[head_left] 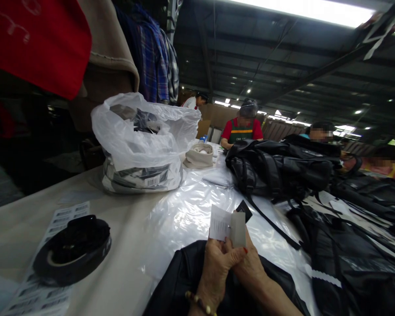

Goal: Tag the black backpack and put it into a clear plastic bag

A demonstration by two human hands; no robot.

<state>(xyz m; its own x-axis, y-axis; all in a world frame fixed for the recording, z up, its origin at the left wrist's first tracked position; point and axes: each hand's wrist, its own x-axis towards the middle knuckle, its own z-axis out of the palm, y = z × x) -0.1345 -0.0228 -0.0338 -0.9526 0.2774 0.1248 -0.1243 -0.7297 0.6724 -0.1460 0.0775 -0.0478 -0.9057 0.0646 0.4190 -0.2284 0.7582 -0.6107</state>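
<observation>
My left hand (215, 265), with a beaded bracelet at the wrist, pinches a white printed paper tag (219, 223). Close against it, my right hand (250, 259) is closed on a pale grey card tag (238, 229), and the two hands touch at the fingers. A black tag (244, 212) sticks out behind the grey one. How the tags are joined is hard to make out. Beneath both hands lies a black bag-like item (181, 272) with a smooth surface, partly covered by my forearms.
Clear plastic sheets (171, 224) spread over the table (125, 245). At left, a roll of black tape (72, 250) rests on barcode label sheets (69, 210). A white plastic bag (141, 145) and a beige pouch (199, 156) stand behind. Black backpacks (276, 169) pile at right; a co-worker (242, 127) sits opposite.
</observation>
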